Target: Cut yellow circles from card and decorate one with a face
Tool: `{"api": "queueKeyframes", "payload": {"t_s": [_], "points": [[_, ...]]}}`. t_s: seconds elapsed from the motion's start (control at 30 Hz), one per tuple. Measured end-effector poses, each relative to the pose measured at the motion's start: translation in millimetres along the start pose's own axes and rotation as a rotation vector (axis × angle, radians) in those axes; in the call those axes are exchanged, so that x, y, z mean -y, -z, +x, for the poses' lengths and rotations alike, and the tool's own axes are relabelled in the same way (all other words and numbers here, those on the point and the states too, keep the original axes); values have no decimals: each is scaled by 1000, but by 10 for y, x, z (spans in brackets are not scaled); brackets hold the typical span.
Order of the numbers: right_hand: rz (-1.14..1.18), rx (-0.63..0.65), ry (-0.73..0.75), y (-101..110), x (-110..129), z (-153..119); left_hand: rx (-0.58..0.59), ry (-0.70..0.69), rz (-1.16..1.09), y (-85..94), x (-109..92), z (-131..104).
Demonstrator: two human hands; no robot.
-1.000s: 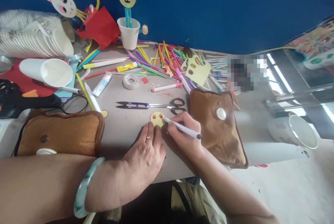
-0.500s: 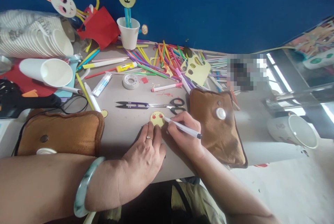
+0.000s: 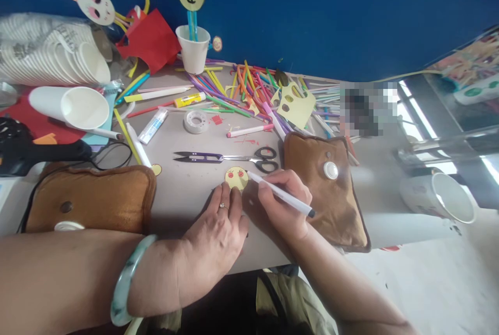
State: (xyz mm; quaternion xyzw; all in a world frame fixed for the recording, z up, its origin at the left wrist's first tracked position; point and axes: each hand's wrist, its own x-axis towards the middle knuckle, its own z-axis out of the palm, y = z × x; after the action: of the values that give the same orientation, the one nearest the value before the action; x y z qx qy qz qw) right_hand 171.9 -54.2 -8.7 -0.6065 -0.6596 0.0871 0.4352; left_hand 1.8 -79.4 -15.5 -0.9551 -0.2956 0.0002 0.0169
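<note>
A small round yellow paper face (image 3: 236,178) with red eyes and drawn lashes lies on the table. The fingertips of my left hand (image 3: 222,231) press its lower edge, fingers stretched out and flat; a ring and a green bangle are on this arm. My right hand (image 3: 286,202) is closed around a white marker pen (image 3: 283,196), whose tip hovers at or just off the face's upper right edge; contact cannot be told. Just beyond lie black-handled scissors (image 3: 265,159) and purple thread snips (image 3: 198,157), end to end.
Brown cushioned warmers (image 3: 89,200) flank my hands, the other (image 3: 312,194) at right. Farther back are tape (image 3: 196,122), a glue stick (image 3: 189,99), markers and many coloured sticks. Paper cups (image 3: 86,108) and a red-eyed puppet in a cup (image 3: 194,54) stand behind; a mug (image 3: 438,197) is at right.
My right hand has shifted slightly right and down with the marker pen, drawing its tip back from the face's right eye. My left hand stays on the paper.
</note>
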Motion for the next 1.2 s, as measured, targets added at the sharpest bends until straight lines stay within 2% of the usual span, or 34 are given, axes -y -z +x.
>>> {"api": "queueKeyframes", "payload": {"t_s": [0.17,0.33,0.67,0.97,1.2], "points": [[-25,3,12,15,14,16,0,-2,2,1,0,6],[-2,149,52,4,18,29,-40,16,43,4,-4,5],[4,236,-77,-46,30,12,-78,22,96,86,-12,27],[56,242,-38,-50,28,15,-40,7,30,16,-4,7],[39,257,-61,-59,23,8,-37,-5,52,33,-11,15]]}}
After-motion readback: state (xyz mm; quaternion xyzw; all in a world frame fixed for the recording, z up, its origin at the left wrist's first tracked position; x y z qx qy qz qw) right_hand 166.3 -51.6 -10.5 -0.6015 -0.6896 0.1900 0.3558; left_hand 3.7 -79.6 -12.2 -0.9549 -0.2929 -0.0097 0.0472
